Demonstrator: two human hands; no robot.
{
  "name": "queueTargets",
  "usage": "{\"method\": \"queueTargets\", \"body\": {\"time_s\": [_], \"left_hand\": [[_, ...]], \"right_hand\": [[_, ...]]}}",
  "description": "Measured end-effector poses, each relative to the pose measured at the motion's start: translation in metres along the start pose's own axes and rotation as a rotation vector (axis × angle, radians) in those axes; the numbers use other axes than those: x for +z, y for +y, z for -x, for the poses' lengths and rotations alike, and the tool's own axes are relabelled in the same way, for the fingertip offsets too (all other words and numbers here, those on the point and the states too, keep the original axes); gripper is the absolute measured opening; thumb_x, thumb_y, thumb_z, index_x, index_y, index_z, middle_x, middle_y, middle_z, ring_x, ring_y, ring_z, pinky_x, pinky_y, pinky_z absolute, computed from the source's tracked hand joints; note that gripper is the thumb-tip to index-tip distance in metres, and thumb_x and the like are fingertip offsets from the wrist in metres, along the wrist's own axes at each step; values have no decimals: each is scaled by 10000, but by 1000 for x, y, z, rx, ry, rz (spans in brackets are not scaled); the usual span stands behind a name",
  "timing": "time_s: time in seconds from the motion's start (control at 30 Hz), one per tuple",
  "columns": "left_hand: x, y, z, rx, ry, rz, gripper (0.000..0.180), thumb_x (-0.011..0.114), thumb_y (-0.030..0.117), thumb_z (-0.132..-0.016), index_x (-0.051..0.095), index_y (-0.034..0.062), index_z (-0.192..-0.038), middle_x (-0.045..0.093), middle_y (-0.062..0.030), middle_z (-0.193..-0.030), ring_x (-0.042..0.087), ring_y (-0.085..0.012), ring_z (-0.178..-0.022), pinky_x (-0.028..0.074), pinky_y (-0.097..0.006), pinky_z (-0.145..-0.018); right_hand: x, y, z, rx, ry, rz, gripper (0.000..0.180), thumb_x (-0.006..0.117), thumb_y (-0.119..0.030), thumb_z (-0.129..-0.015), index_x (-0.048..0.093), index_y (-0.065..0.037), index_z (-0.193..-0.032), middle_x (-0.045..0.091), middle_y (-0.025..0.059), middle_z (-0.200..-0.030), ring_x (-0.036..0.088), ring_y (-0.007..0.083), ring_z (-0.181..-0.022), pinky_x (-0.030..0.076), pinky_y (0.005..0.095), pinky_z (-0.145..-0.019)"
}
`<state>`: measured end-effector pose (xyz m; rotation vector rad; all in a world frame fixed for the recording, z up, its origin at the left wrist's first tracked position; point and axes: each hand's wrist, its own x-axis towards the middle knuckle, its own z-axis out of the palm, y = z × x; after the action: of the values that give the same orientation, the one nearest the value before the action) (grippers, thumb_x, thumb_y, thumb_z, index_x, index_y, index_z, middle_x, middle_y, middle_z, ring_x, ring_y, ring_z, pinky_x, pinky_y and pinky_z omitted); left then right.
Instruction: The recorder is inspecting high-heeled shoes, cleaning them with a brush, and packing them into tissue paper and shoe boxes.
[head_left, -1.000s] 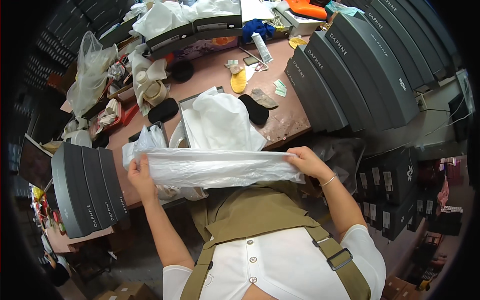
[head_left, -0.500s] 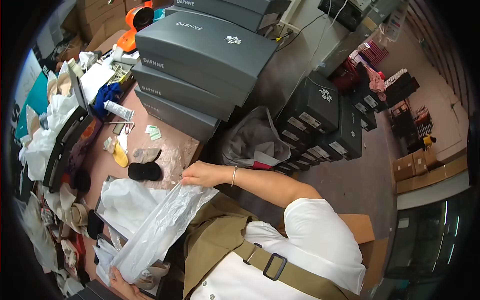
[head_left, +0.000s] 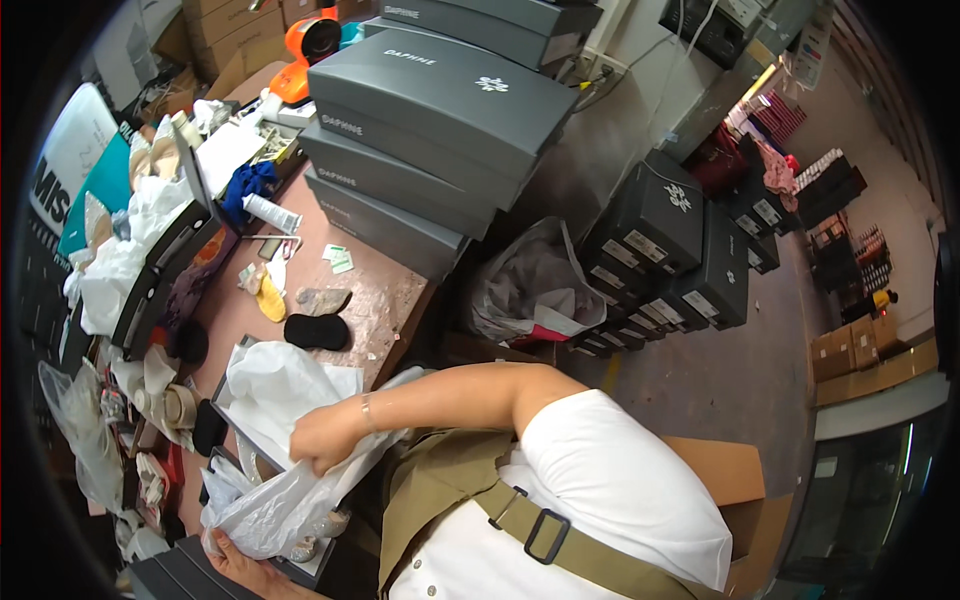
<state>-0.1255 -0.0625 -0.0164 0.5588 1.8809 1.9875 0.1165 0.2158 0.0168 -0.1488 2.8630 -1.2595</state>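
A crumpled clear plastic bag (head_left: 265, 515) lies across the open shoe box at the table's near edge. My left hand (head_left: 240, 565) grips its lower left end, fingers curled behind the film. My right hand (head_left: 330, 437) is closed in a fist on the middle of the bag, fingertips partly hidden. Beyond that fist the bag's other end trails under my right forearm. White tissue paper (head_left: 275, 375) fills the dark box beside my right hand. Partly covered by the bag, a light shoe (head_left: 305, 548) shows near my left hand.
Grey shoe boxes (head_left: 430, 95) are stacked at the back of the table (head_left: 375, 290). A black oval pad (head_left: 317, 332), a yellow piece (head_left: 270, 298) and a white tube (head_left: 272, 213) lie nearby. A lined waste bag (head_left: 530, 285) and more boxes (head_left: 650, 225) stand right.
My right hand has left the bag's far end and moved left and down to its middle. The bag, earlier stretched between both hands, is now slack and bunched. The view has shifted slightly.
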Motion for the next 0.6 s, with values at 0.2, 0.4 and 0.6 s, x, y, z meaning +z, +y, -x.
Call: {"method": "queueTargets", "body": {"time_s": [0.2,0.4,0.6], "left_hand": [[26,45,35,-124,285,-3,261,545,97,-934,556,-71,-1133,627,-182,-1041,642,-254,-847,559,-370,-748],[54,18,20,-58,237,-227,175,679,129,-875,617,-24,-933,629,-31,-856,542,-89,-783,452,-248,-693],[69,31,23,4,120,-66,158,709,114,-857,628,-2,-929,608,28,-827,520,-37,-737,423,-185,-658]], "right_hand": [[-40,52,103,189,39,-152,278,650,-205,-800,660,-17,-1005,668,196,-908,646,300,-801,496,392,-740],[-81,23,128,572,222,318,298,663,-202,-828,629,-65,-1090,662,139,-948,641,311,-821,503,423,-742],[-17,1,-16,58,-49,-21,478,718,-280,-783,566,10,-1132,616,235,-1002,583,398,-925,462,419,-810]]}}
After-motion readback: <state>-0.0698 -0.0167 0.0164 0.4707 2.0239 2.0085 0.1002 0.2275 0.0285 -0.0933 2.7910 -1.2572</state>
